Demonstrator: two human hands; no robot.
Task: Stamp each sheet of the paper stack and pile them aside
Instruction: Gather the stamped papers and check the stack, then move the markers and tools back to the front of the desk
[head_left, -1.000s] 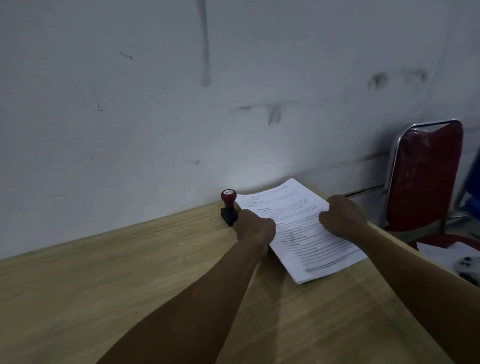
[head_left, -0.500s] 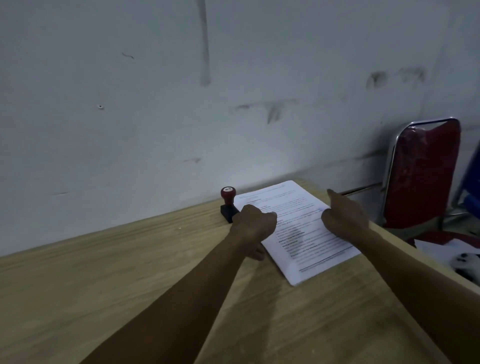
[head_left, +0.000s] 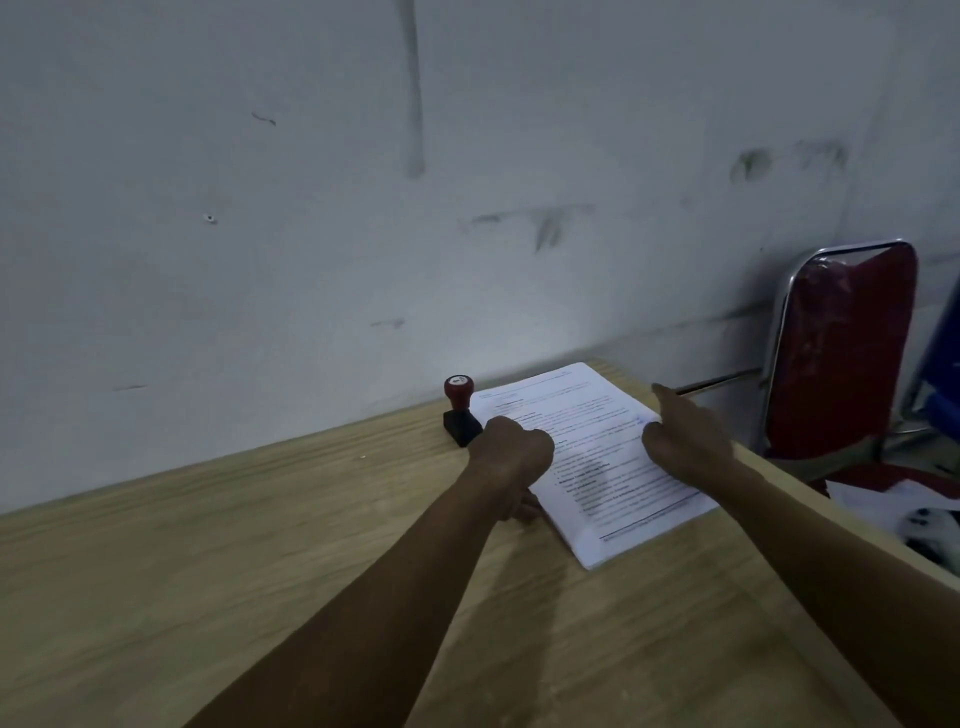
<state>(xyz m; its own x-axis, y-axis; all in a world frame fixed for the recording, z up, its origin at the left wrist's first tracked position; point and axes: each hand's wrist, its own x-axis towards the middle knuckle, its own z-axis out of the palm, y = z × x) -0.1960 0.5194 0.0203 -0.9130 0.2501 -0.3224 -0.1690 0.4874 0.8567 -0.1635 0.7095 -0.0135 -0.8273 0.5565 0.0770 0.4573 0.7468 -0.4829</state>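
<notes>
A white stack of printed paper (head_left: 618, 499) lies on the wooden table (head_left: 260, 545) near the wall. A stamp (head_left: 460, 410) with a red handle and black base stands upright at the stack's far left corner. My left hand (head_left: 511, 454) sits at the stack's left edge just in front of the stamp, fingers curled over the top sheet and thumb at the edge below. My right hand (head_left: 685, 441) rests on the stack's right edge with the index finger straight and pointing away from me.
A grey marked wall (head_left: 415, 208) rises right behind the table. A red chair (head_left: 841, 353) with a metal frame stands past the table's right edge, with white papers (head_left: 893, 504) on its seat. Something blue (head_left: 943, 374) shows at the far right.
My right hand uncurled and its index finger stretched out along the stack's right edge. My left hand shifted slightly up the left edge, and its thumb now shows.
</notes>
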